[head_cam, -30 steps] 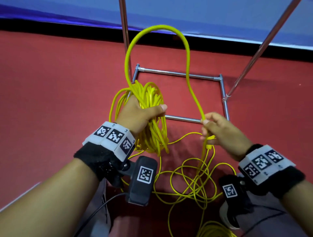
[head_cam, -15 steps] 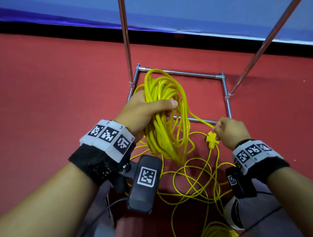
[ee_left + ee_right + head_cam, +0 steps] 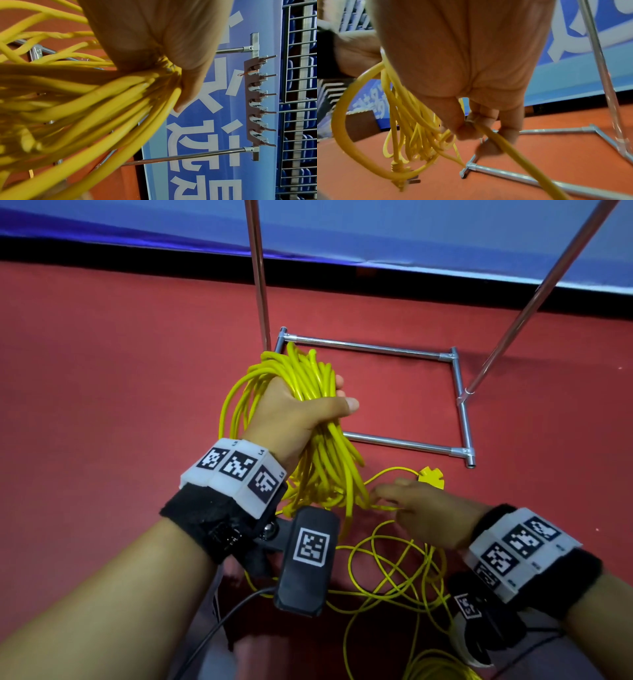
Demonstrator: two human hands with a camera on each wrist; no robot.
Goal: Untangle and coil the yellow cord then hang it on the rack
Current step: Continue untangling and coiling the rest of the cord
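Two hands are working one yellow cord point(image 3: 318, 460) above a red floor point(image 3: 102, 378). The left hand point(image 3: 294, 412) is gripping the gathered coil, thumb and fingers wrapping round the bundle; the loops are arching above the fist and hanging below it past the wrist. Loose turns are lying tangled on the floor beneath and between the forearms. The right hand point(image 3: 421, 511) is pinching a single strand between thumb and fingertips point(image 3: 467, 129), just beside the coil's lower end, the strand trailing down away from the grip. A yellow plug point(image 3: 432, 476) is lying just beyond the right hand. The rack point(image 3: 459, 392) is standing behind, its metal base frame resting on the floor and its hook bar point(image 3: 254, 100) bearing no cord
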